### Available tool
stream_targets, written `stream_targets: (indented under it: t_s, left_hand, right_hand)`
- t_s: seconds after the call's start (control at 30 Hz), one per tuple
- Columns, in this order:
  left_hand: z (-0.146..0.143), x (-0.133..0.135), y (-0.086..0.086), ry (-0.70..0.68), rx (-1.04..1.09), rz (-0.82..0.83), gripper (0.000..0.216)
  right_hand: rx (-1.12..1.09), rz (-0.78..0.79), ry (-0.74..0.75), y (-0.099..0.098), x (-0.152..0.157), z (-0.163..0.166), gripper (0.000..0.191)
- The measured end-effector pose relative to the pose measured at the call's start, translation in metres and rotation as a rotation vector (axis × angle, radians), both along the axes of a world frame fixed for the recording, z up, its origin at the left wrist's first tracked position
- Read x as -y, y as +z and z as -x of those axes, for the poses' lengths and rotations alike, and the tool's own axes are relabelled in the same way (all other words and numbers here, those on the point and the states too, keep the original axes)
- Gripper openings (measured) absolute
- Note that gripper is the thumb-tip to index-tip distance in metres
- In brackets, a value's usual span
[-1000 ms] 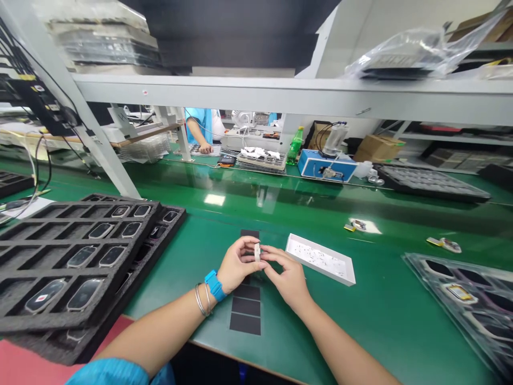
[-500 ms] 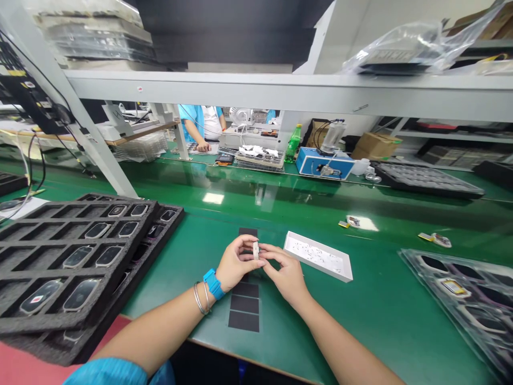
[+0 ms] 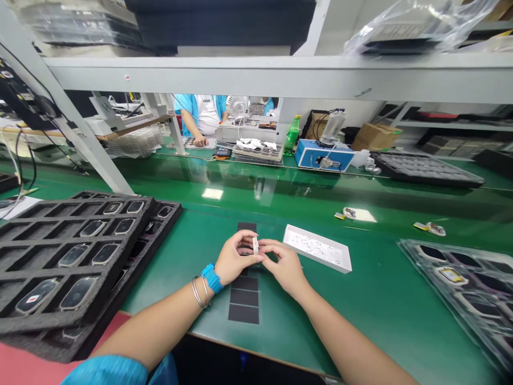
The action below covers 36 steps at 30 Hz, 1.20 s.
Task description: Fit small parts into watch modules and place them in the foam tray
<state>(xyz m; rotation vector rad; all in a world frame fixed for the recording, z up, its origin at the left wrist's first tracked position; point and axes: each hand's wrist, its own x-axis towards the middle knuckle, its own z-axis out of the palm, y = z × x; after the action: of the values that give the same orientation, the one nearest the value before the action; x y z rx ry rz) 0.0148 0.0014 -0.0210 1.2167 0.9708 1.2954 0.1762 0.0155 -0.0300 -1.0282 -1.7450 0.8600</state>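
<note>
Left hand [image 3: 236,261] and right hand [image 3: 285,266]: together, fingers clamped on one small white part [image 3: 255,245], held above the green worktop [image 3: 360,321], just beside a shallow white tray [image 3: 316,257].

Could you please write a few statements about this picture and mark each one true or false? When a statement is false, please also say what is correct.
1. The left hand wears a blue wrist strap and metal bangles. True.
2. The right hand holds the green bottle. False: the bottle stands far across the bench, and this hand is at the small white piece.
3. The small white piece is held between the fingers of both hands. True.
4. The white tray lies to the right of the hands. True.
5. The black foam tray lies to the right of the hands. False: it lies to their left, with dark oval devices in its pockets.
</note>
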Motion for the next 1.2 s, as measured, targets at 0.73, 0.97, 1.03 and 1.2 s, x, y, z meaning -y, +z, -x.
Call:
stream_targets:
  t_s: [0.73,0.97,1.03,1.2]
  left_hand:
    - [0.022,-0.013,0.005,0.188,0.165,-0.014,0.054]
    - [0.022,-0.013,0.011,0.135,0.266,0.083,0.057]
    - [0.022,-0.012,0.013,0.105,0.286,0.121,0.057]
    - [0.022,-0.010,0.015,-0.047,0.319,0.143,0.058]
  right_hand:
    - [0.734,-0.168,0.309,0.008,0.021,0.008,0.044]
    - [0.775,-0.113,0.382,0.004,0.010,-0.002,0.053]
    - [0.686,-0.126,0.347,0.006,0.005,-0.007,0.037]
    - [0.194,-0.141,-0.062,0.015,0.003,-0.012,0.015]
